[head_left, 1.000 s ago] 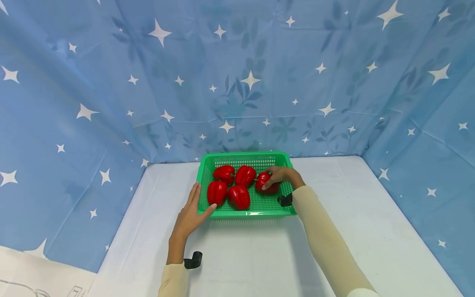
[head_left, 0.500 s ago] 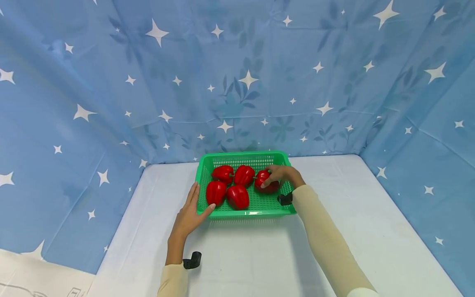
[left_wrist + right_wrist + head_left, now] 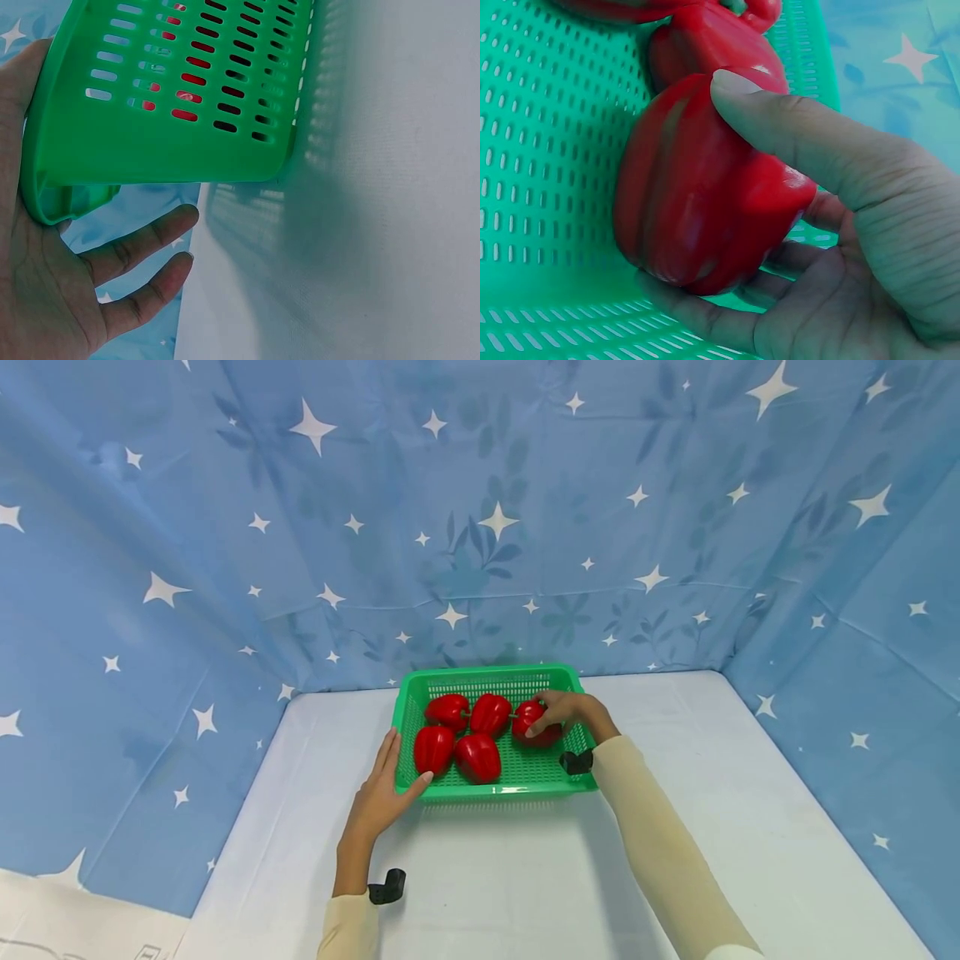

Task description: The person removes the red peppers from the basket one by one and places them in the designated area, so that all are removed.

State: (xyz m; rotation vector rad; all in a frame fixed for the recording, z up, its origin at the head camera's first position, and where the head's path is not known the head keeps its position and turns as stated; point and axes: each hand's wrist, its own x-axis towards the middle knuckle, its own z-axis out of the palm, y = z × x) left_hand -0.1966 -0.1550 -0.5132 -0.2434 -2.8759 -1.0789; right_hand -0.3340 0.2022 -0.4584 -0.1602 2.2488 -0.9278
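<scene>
Tabletop [image 3: 667, 727] flanking basket rim [image 3: 491, 672], fingers [image 3: 694, 309] gripping pepper [image 3: 694, 202]

The peppers [image 3: 478, 758] are deep red with green stems [image 3: 736, 7], the basket [image 3: 551, 790] plain green. The surface [image 3: 495, 877] is white, the sleeves [image 3: 656, 831] beige, the wrist devices [image 3: 387, 887] black. The far cloth [image 3: 405, 460] is blue, printed with white four-pointed stars [image 3: 497, 522] and darker leafy sprigs [image 3: 507, 553].

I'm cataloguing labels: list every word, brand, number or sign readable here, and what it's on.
No readable text anywhere.
Green perforated plastic basket: pale mark on near rim, too small to identify.
White surface, lower left of the head view: grey lines, cut off, too small to read.
Glossy red bell peppers: no lettering visible.
</scene>
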